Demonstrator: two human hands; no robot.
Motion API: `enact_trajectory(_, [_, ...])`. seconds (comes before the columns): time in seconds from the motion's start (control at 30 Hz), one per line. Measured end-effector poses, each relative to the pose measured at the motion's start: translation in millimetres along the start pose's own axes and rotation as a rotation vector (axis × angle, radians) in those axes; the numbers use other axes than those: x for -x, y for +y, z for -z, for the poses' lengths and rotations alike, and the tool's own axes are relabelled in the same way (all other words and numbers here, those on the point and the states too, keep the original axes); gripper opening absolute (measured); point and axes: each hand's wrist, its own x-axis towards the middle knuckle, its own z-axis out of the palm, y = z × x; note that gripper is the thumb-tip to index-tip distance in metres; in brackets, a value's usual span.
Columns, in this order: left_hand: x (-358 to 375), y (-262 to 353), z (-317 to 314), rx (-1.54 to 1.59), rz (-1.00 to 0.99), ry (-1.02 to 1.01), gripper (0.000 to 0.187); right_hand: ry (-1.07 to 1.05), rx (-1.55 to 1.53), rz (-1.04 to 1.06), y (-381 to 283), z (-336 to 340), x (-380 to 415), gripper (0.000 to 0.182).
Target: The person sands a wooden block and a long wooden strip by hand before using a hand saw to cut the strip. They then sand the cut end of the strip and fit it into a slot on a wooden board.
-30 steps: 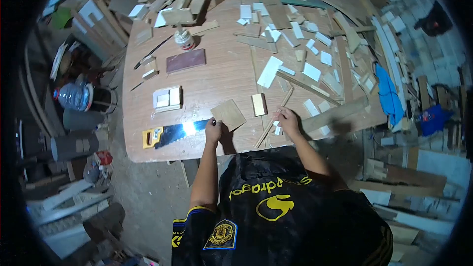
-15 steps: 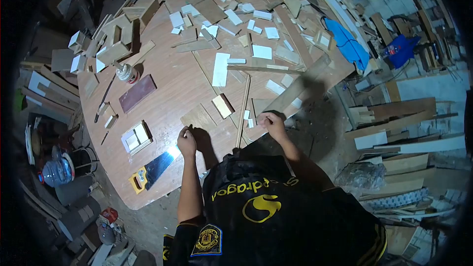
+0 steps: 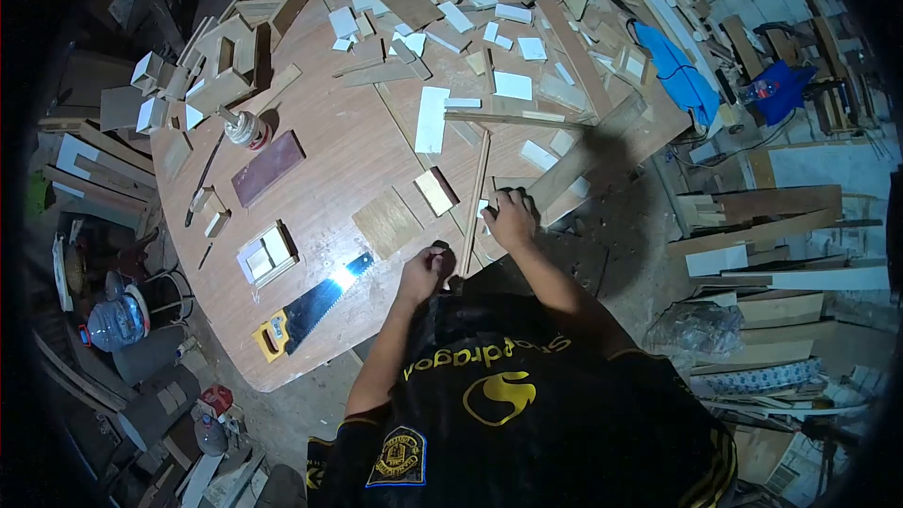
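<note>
My left hand (image 3: 422, 275) is closed near the table's front edge, with a small dark thing (image 3: 439, 246) at its fingertips that I cannot make out. My right hand (image 3: 511, 223) is on the table to its right, fingers apart and bent downward, the thumb beside a small white block (image 3: 483, 208). A long thin wood strip (image 3: 477, 198) lies between the hands. Beyond them sits a pale wooden block (image 3: 435, 191), with a thin square of plywood (image 3: 387, 222) to its left. A handsaw (image 3: 324, 303) with a yellow handle lies left of my left hand.
Many white and brown offcuts (image 3: 513, 86) cover the far side of the table (image 3: 329, 165). At left are a small framed wooden piece (image 3: 267, 254), a reddish-brown board (image 3: 269, 168), a bottle (image 3: 246, 131) and wooden boxes (image 3: 230, 71). A blue cloth (image 3: 673, 75) lies at the right edge.
My left hand has moved right, towards the wood strip, the dark thing still at its fingertips. My right hand has lowered onto the table by the small white blocks, its fingers spreading. The view has shifted slightly.
</note>
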Motion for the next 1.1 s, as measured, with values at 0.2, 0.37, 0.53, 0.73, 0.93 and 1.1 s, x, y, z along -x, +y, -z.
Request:
enact_trajectory(0.2, [7,5,8,0.034,0.052,-0.015,0.026,0.020,0.063,0.039,-16,-5,-41,0.049])
enact_trajectory(0.37, [26,-23,28,0.014,0.079,0.049,0.027,-0.029,0.211,-0.066,-31,-19,-72,0.060])
enact_trajectory(0.53, [49,-41,45,0.078,0.146,0.152,0.027,-0.051,0.071,-0.283,-32,-30,-85,0.060])
enact_trajectory(0.73, [62,-37,53,0.229,0.169,0.235,0.025,0.180,-0.618,-0.065,-28,-20,-84,0.049])
enact_trajectory(0.93, [54,-15,61,0.648,0.120,0.208,0.034,-0.127,-1.118,0.038,-85,1,-69,0.032])
enact_trajectory(1.1, [58,-29,70,0.506,0.105,0.195,0.032,-0.333,-0.874,0.021,-101,-9,-71,0.039])
